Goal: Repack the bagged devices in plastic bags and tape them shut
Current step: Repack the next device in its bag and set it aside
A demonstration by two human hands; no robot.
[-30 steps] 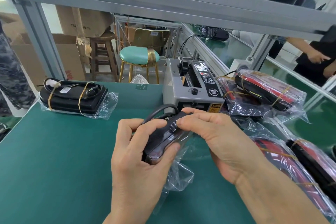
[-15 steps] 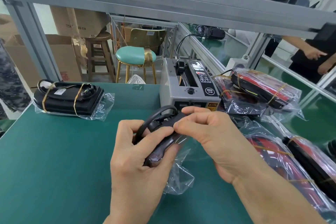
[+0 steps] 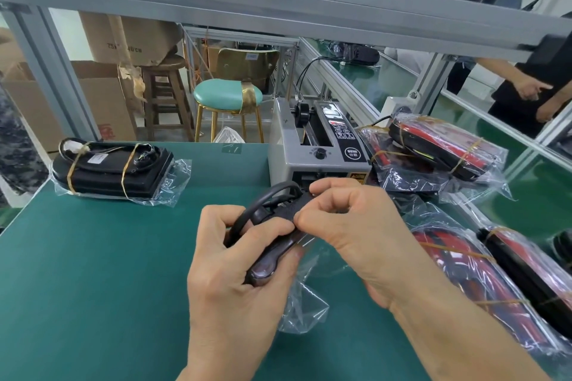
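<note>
Head view
Left hand (image 3: pixel 235 269): at about 6 o'clock in the picture, fingers and thumb curled round the black device (image 3: pixel 272 244), thumb laid across its top.
Right hand (image 3: pixel 349 232): just right of centre, fingertips pinched on the upper end of the black device, touching the left thumb.
Black device: at centre, held above the green table (image 3: pixel 93 272), tilted with its far end toward 1 o'clock; a black cable loop (image 3: pixel 263 198) arches from its upper end.
Plastic bag (image 3: pixel 305 303): clear, crumpled, hanging under the device toward 5 o'clock, its lower corner on or just above the table; I cannot tell which.
Packed device (image 3: pixel 111 168): at 10 o'clock, black, in a clear bag, bound with two yellow bands, lying flat on the table.
Tape dispenser (image 3: pixel 318 148): grey machine at 1 o'clock, just behind the right hand.
Bagged red-and-black devices (image 3: pixel 433 145): piled from 2 o'clock down to 4 o'clock along the table's right side.
Teal stool (image 3: pixel 227 96): beyond the table at 12 o'clock.
Cardboard boxes (image 3: pixel 102 102): at 10 to 11 o'clock, behind the frame post.
</note>
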